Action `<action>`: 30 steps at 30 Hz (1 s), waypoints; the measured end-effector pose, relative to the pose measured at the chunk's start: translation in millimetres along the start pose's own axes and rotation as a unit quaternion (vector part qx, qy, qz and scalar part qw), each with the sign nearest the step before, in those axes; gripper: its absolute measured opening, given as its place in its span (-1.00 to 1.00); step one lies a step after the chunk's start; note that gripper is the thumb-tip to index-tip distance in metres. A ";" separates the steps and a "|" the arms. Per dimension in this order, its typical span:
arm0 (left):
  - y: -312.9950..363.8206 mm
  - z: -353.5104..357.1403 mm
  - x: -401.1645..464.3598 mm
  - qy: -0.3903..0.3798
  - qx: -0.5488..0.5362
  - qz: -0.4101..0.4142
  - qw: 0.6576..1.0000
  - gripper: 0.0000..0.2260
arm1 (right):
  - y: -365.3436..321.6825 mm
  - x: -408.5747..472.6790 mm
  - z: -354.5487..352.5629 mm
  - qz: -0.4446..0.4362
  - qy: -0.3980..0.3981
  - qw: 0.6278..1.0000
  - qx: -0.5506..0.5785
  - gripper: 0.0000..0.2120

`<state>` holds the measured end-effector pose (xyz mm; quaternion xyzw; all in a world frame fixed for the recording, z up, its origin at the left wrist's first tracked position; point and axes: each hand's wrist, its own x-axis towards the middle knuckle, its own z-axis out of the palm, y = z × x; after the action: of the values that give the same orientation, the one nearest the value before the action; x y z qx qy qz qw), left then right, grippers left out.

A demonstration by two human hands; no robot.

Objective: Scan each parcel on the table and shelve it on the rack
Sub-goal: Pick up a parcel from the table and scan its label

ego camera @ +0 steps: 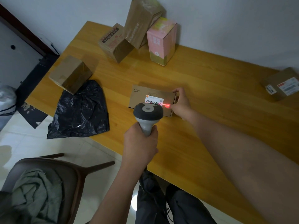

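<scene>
A flat brown parcel with a white barcode label lies in the middle of the wooden table. My right hand grips its right end, thumb on the near edge. My left hand holds the handle of a grey barcode scanner just above the parcel's near side. A red scan line runs across the label onto my right thumb.
A black plastic bag parcel overhangs the table's left edge beside a taped brown box. Two brown boxes and a pink carton stand at the back. Another labelled box sits far right. A chair with cloth stands lower left.
</scene>
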<state>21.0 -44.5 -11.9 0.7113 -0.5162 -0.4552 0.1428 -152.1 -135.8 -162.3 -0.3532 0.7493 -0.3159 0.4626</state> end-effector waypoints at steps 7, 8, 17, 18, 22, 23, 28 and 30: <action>0.1 8.6 -26.9 0.005 -0.041 0.002 0.999 -0.73 | 3.6 -21.8 -13.1 -0.007 0.012 0.999 0.041 -0.42; 1.4 9.6 -31.0 0.005 -0.045 0.007 0.999 -0.74 | 3.9 -26.0 -16.4 -0.001 0.014 0.999 0.052 -0.41; 17.8 26.5 -90.3 0.001 -0.141 0.105 0.984 -0.72 | 30.2 -94.1 -82.7 0.102 0.053 0.976 0.184 -0.36; 16.6 27.7 -101.1 0.001 -0.146 0.122 0.982 -0.72 | 34.5 -106.7 -90.6 0.104 0.060 0.974 0.194 -0.37; -1.0 28.4 -156.8 -0.021 -0.161 0.179 0.970 -0.69 | 57.8 -168.7 -111.9 0.106 0.077 0.961 0.244 -0.46; -8.4 27.8 -173.4 -0.027 -0.165 0.195 0.966 -0.68 | 63.8 -188.8 -115.1 0.102 0.081 0.959 0.252 -0.47; -52.3 27.4 -264.2 -0.057 -0.178 0.240 0.953 -0.67 | 103.2 -299.4 -117.5 0.090 0.108 0.938 0.316 -0.45; -65.2 29.2 -299.5 -0.075 -0.178 0.251 0.948 -0.68 | 125.8 -343.7 -119.1 0.094 0.117 0.927 0.345 -0.47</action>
<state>21.4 249.9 78.1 0.4855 -0.5978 -0.5411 0.3379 -180.2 233.3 -57.0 -0.0606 0.6724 -0.5492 0.4926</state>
